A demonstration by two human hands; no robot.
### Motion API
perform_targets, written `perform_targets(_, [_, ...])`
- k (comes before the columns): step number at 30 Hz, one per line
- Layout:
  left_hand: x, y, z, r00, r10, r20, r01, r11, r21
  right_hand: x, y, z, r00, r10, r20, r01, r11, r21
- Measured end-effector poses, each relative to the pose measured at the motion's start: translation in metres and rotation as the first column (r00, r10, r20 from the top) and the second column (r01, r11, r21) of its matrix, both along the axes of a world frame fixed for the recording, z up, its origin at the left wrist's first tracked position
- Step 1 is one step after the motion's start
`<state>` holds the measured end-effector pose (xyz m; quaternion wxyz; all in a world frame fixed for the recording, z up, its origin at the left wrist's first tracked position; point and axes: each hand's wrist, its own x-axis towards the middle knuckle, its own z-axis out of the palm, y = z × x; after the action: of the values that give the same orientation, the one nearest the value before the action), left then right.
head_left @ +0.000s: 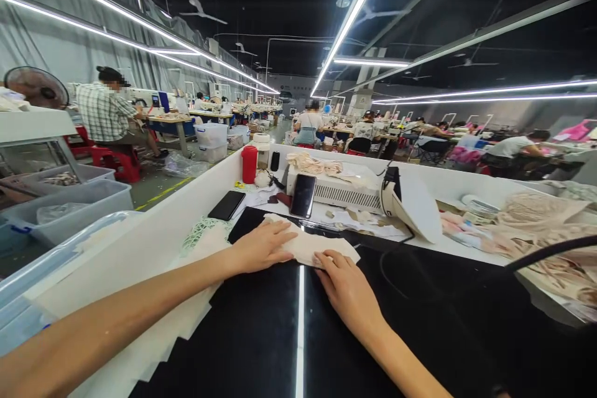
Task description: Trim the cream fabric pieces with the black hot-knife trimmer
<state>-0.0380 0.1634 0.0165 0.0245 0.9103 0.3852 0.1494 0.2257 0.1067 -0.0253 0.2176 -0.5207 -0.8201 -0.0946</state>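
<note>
A cream-coloured cloth piece (314, 244) lies crosswise on the glossy black work surface (252, 336). My left hand (265, 245) rests on its left end, fingers stretched out and open. At the lower right edge of the cloth, my right hand (347, 286) lies with fingers slightly bent, fingertips on the fabric and thumb apart. A phone (303, 195) leans upright just behind the cloth. Stacked pale fabric pieces (186, 317) run along the left edge, partly under my left forearm.
A dark phone (227, 205) and red container (249, 164) are at back left. Behind stands a white vented box (347, 191) with cloth on it. Beige fabric heaps (550, 230) lie at right, near a black cable (550, 250). Plastic bins (69, 208) stand left; people sit at sewing tables beyond.
</note>
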Motion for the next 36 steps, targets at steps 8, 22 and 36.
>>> perform_targets(8, [-0.084,-0.032,0.039,0.816,0.554,-0.165,-0.574,0.811,-0.113,-0.007,-0.038,-0.008,0.971,0.194,-0.139,-0.201,0.979,-0.036])
perform_targets(22, [-0.111,-0.051,0.027,0.673,0.707,-0.218,-0.739,0.653,-0.164,-0.019,-0.069,0.0,0.913,0.309,-0.265,-0.359,0.918,-0.169])
perform_targets(36, [-0.099,-0.074,0.044,0.785,0.557,0.271,-0.511,0.83,-0.224,0.007,-0.087,-0.003,0.85,0.211,-0.482,-0.37,0.891,-0.264])
